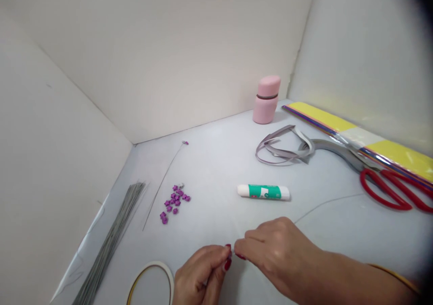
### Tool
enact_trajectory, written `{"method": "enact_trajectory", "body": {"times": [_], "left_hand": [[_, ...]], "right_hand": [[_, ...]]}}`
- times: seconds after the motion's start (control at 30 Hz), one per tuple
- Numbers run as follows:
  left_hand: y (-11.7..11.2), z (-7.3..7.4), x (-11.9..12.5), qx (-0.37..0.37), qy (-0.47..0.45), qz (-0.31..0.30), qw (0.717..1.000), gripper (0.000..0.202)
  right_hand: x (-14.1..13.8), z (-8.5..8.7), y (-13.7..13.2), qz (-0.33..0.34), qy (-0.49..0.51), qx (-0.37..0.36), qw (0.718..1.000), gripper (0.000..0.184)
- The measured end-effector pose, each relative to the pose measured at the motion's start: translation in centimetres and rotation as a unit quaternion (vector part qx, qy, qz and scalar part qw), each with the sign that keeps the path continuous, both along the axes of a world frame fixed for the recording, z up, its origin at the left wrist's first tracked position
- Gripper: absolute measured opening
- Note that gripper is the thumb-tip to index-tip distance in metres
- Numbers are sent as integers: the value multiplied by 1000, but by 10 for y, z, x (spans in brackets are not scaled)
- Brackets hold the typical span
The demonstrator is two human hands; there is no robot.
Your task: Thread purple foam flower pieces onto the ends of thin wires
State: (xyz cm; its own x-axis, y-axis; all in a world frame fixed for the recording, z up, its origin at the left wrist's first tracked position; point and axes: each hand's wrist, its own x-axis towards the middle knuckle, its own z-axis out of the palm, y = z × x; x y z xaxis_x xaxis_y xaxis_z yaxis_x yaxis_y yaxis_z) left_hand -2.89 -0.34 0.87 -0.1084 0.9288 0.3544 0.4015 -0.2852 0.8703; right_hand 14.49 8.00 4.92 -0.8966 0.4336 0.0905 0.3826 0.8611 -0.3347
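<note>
Low in the middle, my left hand (203,271) is closed in a pinch, thumb and fingertip together. Whatever small piece lies between them is mostly hidden. My right hand (279,253) is closed too, its fingertips right beside the left ones. A thin wire (324,203) runs from behind the right hand toward the scissors, and its other end seems to pass into the fingers. Past my hands lies a glue stick (264,192) with a green label. A loose group of small purple paper stars (172,199) rests to the left.
Far left lies a bundle of grey wires (113,242), near a single wire tipped with a star (163,178). A tape roll (171,278) sits by my left hand. Rightward are curled grey paper strips (284,151), red-handled scissors (385,190), yellow-topped paper packs (399,154) and a pink bottle (265,108).
</note>
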Motion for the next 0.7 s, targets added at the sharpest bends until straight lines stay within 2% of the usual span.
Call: {"method": "enact_trajectory", "body": {"times": [0.47, 0.7], "left_hand": [[-1, 0, 0, -23, -26, -8, 999, 29], [1, 10, 2, -48, -37, 14, 998, 25]], "right_hand": [[0, -1, -1, 1, 6, -3, 1000, 21], [0, -1, -1, -6, 23, -9, 1000, 21]]}}
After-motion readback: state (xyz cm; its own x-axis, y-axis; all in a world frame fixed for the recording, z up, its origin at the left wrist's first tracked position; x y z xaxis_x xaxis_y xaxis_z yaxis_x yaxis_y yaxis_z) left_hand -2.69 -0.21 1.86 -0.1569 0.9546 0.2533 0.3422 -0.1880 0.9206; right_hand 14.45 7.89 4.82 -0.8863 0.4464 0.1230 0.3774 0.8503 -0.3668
